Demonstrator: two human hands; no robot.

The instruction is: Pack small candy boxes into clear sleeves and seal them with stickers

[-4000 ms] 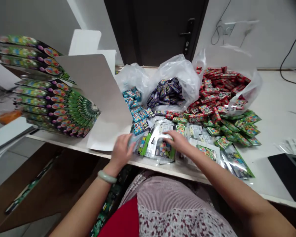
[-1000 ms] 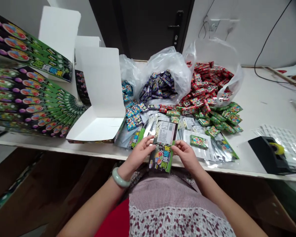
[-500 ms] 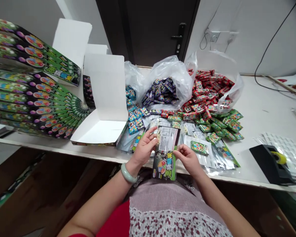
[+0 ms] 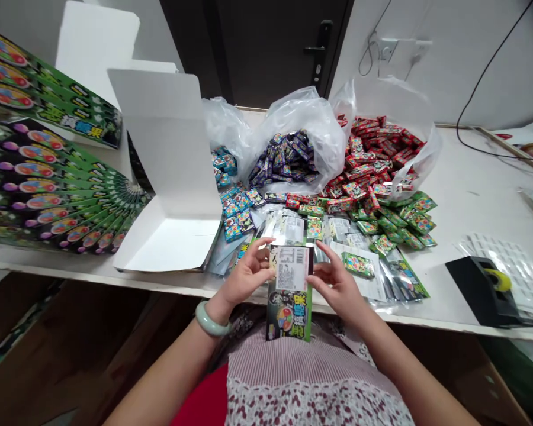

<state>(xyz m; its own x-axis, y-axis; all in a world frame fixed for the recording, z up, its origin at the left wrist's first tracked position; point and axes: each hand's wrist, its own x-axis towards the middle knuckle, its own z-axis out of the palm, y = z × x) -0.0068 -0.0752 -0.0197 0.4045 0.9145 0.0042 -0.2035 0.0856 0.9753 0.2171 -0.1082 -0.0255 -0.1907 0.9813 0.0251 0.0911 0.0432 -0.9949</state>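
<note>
Lt even, mod. bright; src out of frame. Glare on clear bags [image 4: 293, 109], upper ctr. Shadow under tabletop [image 4: 466, 195], lower L & R. Wide-angle stretch on printed boxes [image 4: 39, 171], far L. Label [image 4: 286, 277] print soft.

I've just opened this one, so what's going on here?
A person holds a printed packet by its two sides, with the left hand and right hand, at the front of a table. Behind it lie small blue packs, purple packs, red packs and green packs. An open box stands to the left; a tape dispenser sits to the right.
</note>
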